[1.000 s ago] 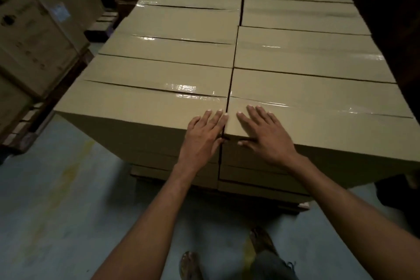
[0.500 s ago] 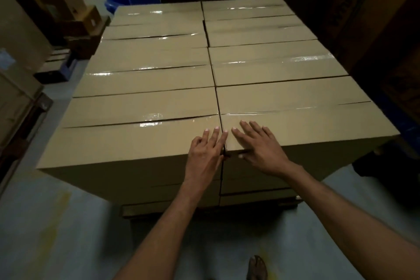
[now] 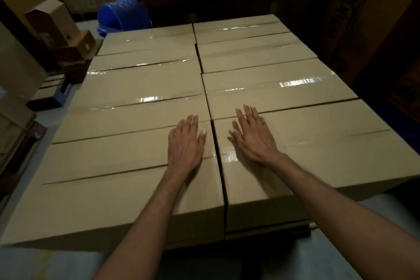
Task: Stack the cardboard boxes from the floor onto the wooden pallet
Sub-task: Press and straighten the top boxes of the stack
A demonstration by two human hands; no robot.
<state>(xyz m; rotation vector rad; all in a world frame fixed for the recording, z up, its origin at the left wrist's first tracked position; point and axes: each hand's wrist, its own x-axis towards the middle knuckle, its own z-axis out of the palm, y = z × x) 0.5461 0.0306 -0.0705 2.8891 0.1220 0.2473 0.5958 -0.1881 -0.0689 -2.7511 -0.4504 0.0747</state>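
Several taped brown cardboard boxes form a flat two-column stack in front of me. My left hand [image 3: 186,143] lies flat, palm down, on the nearest left box [image 3: 109,188]. On the nearest right box [image 3: 318,154] my right hand [image 3: 252,136] rests the same way, fingers spread. The hands sit either side of the dark seam between the columns and hold nothing. A strip of the pallet [image 3: 268,233] shows under the front right boxes; most of it is hidden.
A blue plastic bin [image 3: 123,17] stands behind the stack at the back left. Smaller cartons [image 3: 56,27] are piled on another pallet to the left. Large dark cartons [image 3: 354,18] wall in the right side. Grey floor [image 3: 45,263] lies in front of the stack.
Both hands have slid from the front edge farther onto the box tops and apart across the seam. The view has tilted up and moved closer, so my feet are out of sight.
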